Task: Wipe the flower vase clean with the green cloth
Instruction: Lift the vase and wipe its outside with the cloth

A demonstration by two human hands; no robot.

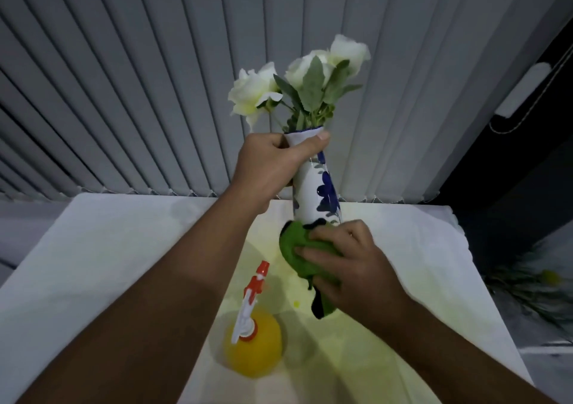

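Note:
A tall white vase (pixel 313 192) with blue flower painting holds white roses (pixel 297 84) with green leaves. It is lifted off the table and tilted slightly. My left hand (pixel 269 165) grips its narrow neck just under the rim. My right hand (pixel 350 261) presses a crumpled green cloth (pixel 297 248) against the bottom of the vase; the base is hidden by the cloth. A tail of cloth hangs below my palm.
A yellow spray bottle (pixel 252 344) with a white and red trigger head stands on the white-covered table (pixel 108 264) near my left forearm. Grey vertical blinds (pixel 155 78) hang close behind the table. Dark floor and some greenery (pixel 533 282) lie to the right.

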